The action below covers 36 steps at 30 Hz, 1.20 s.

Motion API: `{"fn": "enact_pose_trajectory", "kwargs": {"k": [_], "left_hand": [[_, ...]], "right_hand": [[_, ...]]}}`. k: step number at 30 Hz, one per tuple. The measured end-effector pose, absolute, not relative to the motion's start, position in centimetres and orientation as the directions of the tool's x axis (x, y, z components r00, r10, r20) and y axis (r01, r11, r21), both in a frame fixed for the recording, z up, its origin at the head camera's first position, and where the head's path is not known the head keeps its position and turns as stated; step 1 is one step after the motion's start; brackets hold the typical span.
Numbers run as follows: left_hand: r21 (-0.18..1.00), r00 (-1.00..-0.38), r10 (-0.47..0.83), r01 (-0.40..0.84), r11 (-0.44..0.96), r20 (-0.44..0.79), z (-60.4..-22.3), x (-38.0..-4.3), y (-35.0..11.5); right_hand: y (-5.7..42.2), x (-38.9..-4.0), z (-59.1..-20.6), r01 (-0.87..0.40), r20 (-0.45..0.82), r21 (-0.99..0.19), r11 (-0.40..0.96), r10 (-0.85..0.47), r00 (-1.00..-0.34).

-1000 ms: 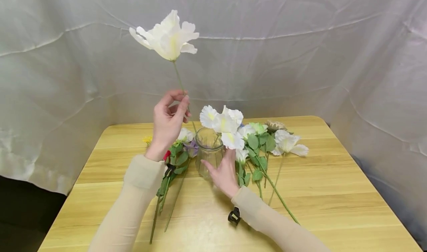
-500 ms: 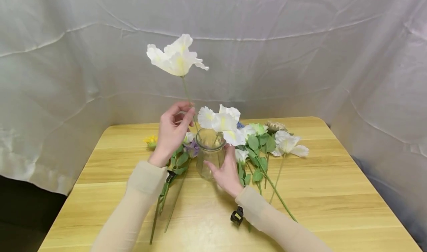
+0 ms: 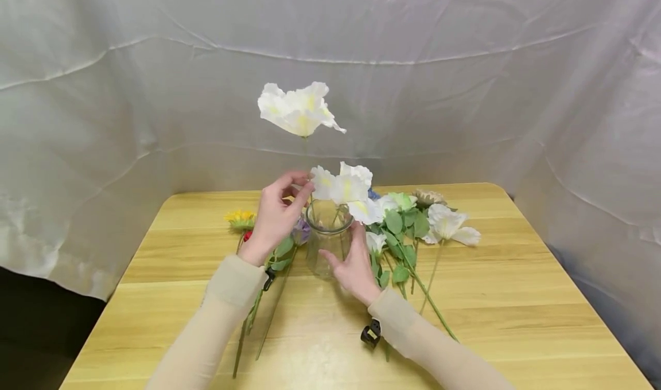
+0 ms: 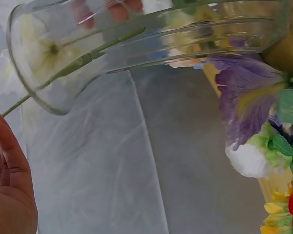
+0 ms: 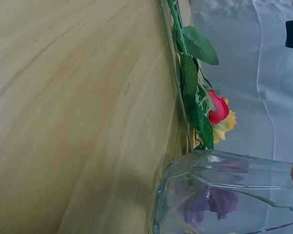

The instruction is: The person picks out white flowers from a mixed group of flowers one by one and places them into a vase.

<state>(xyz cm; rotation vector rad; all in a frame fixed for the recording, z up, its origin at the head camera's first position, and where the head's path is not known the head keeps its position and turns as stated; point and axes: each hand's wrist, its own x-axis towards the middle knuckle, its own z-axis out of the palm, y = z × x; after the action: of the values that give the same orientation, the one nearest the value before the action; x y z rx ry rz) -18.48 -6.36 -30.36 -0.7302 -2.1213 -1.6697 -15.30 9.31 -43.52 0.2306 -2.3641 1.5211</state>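
Observation:
My left hand (image 3: 279, 209) pinches the thin green stem of a white artificial flower (image 3: 299, 110) with ruffled, yellow-streaked petals, its bloom high above the table. In the left wrist view the stem (image 4: 83, 59) passes through the mouth of a clear glass vase, and its lower end hangs inside. My right hand (image 3: 356, 266) holds the vase (image 3: 321, 249) from the right, thumb toward the front; the far fingers are partly hidden. A second white flower (image 3: 347, 189) stands in the vase, leaning right over the rim.
Left of the vase lie a yellow flower (image 3: 240, 219), a red rose (image 5: 219, 108) and a purple flower (image 4: 246, 100), stems toward the front. On the right lie several leafy stems, a pale green bloom (image 3: 401, 201) and a white flower (image 3: 446, 223). Grey cloth (image 3: 413, 109) hangs behind the table.
My left hand has moved down and to the right with the white flower, bringing its stem into the vase. The right hand has stayed on the vase, shifting only slightly.

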Motion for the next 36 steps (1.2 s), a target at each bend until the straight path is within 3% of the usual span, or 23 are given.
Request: {"fn": "enact_pose_trajectory", "kwargs": {"k": [7, 18, 28, 36], "left_hand": [[0.745, -0.794, 0.224, 0.607, 0.274, 0.565, -31.9, -18.9, -6.2], [0.726, -0.794, 0.260, 0.608, 0.320, 0.550, -35.2, -20.4, -6.5], [0.552, -0.736, 0.322, 0.666, 0.501, 0.595, -35.5, -20.4, -6.7], [0.527, -0.765, 0.319, 0.625, 0.575, 0.560, -35.6, -20.5, -6.7]], "right_hand": [[9.2, -15.2, -43.6, -0.326, 0.374, -0.841, 0.433, 0.029, -0.927], [9.2, -15.1, -43.4, -0.312, 0.367, -0.831, 0.460, 0.033, -0.930], [9.3, -15.1, -43.3, -0.302, 0.362, -0.822, 0.483, 0.035, -0.931], [9.3, -15.2, -43.3, -0.298, 0.356, -0.828, 0.475, 0.036, -0.934]]}}
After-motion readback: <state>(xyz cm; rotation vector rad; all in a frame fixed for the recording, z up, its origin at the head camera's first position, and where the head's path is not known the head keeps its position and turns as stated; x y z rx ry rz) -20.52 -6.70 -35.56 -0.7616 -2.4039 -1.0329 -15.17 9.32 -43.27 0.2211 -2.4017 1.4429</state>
